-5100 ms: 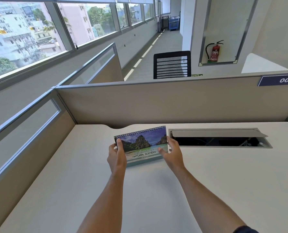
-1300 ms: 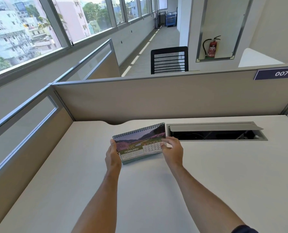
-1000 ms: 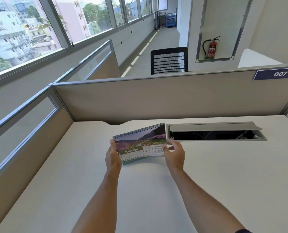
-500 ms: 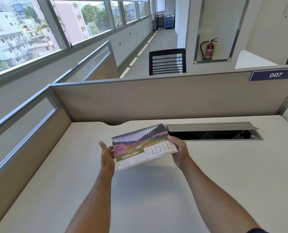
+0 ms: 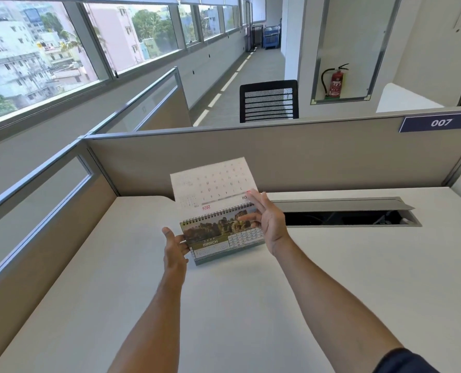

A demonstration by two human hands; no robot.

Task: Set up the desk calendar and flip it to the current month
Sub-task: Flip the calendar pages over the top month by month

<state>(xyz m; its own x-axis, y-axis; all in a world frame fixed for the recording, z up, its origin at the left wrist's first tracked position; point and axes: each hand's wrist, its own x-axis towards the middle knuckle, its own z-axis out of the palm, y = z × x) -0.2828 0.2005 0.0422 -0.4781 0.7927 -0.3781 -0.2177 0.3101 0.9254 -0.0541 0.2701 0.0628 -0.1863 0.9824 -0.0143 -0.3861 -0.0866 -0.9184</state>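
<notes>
In the head view, the calendar [image 5: 218, 238] stands on the bench [image 5: 251, 305] straight ahead of both hands, its long axis running left to right with the right end a little farther away, its spiral binding along the top. The left hand [image 5: 174, 250] grips its near left edge, thumb toward the front face. The right hand [image 5: 268, 224] is at the right end, fingers [image 5: 256, 201] spread and touching the lower corner of a lifted page [image 5: 213, 181]; whether it pinches the page or only props it I cannot tell. That page stands above the spiral, its pale back with mirrored date grid toward the camera, leaning away. So the right hand is nearer the page and would carry it over the binding, while the left steadies the base. The exposed face shows a rocky, wooded landscape, a green band reading MARCH and a small date grid at right
</notes>
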